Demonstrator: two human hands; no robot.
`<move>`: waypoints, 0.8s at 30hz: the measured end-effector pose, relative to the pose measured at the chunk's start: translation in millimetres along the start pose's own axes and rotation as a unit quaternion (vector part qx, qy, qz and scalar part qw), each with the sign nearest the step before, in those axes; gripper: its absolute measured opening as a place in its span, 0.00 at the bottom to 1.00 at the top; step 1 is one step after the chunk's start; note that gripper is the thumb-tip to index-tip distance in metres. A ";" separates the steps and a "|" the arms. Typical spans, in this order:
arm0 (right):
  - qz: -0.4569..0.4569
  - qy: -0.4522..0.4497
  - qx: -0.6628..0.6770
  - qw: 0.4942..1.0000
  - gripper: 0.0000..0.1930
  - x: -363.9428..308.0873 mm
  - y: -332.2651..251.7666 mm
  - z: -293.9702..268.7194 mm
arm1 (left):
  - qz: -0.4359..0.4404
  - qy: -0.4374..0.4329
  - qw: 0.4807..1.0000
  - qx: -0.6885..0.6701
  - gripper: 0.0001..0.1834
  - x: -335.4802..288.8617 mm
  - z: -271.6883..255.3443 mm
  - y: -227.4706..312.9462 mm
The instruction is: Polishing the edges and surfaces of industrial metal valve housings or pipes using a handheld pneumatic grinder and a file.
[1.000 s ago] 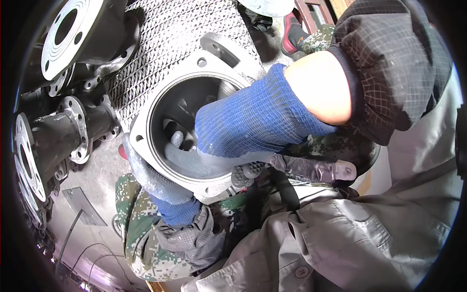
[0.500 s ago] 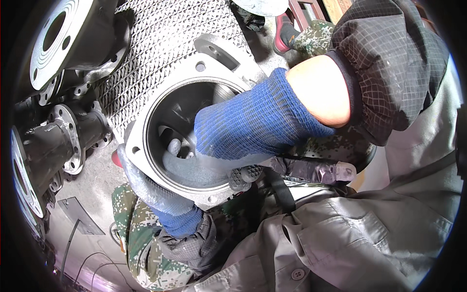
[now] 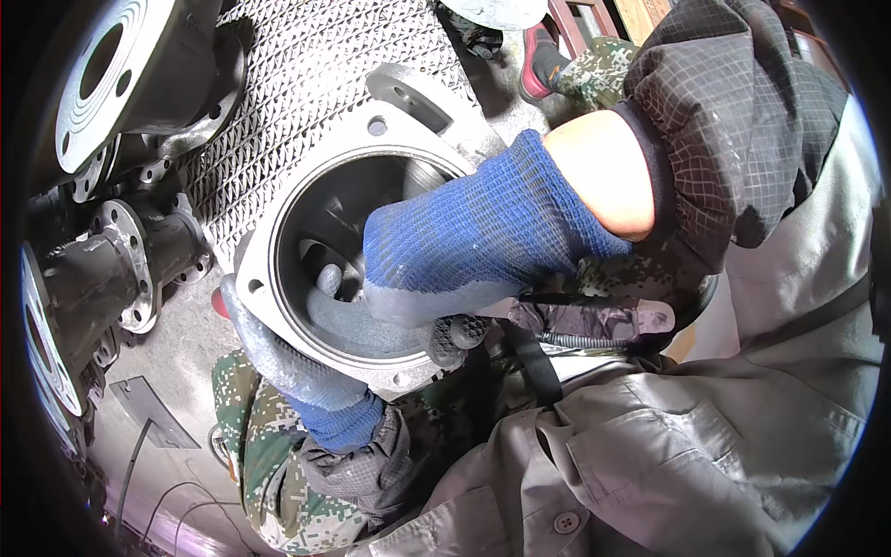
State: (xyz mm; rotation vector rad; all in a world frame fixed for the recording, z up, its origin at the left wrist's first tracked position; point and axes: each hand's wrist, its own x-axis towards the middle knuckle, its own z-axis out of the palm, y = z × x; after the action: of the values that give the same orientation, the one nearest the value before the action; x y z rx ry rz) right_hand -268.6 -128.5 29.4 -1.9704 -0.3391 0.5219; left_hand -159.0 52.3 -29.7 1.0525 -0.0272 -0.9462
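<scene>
A grey cast-metal housing (image 3: pixel 264 223) with a square flange and a wide round bore is in front of me. My right hand (image 3: pixel 408 278), in a blue knitted glove with grey coating, reaches down into the bore. Beside an inner opening one of its gloved fingertips shows; the other fingers are hidden. In a matching glove, my left hand (image 3: pixel 297 367) wraps the outer lower-left edge of the flange. A tool with a dark wrapped body (image 3: pixel 589 318) and grey end lies just right of the housing, next to dark ribbed knobs (image 3: pixel 455 339).
Expanded-metal mesh (image 3: pixel 316 56) spreads beyond the housing. Large flanged castings (image 3: pixel 139 84) and flanged pipe pieces (image 3: pixel 130 265) crowd the left. A flat dark plate (image 3: pixel 155 413) lies on the floor near cables. At the top, another person's red-and-black shoe (image 3: pixel 538 70) shows.
My right wrist has shifted slightly left within the bore. The left hand keeps its place on the flange, and the whole view has drifted only a little.
</scene>
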 end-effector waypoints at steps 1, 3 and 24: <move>-0.003 0.002 -0.010 1.000 0.09 0.2 0.5 1.9 | 0.000 0.001 1.000 0.001 0.30 -0.3 -2.1 -0.9; -0.001 0.005 -0.035 0.999 0.09 -1.7 -0.7 4.8 | 0.014 -0.010 0.993 0.118 0.29 -0.3 -2.9 -3.2; 0.051 -0.010 -0.153 0.987 0.09 12.2 -13.3 9.3 | 0.051 0.038 0.993 0.099 0.31 -7.7 9.9 -7.2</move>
State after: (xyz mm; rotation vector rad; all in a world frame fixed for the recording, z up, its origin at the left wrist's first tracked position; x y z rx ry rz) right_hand -262.8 -109.9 35.2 -2.2909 -0.3480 0.5825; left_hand -172.8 49.3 -26.7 1.2571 -0.1131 -0.8227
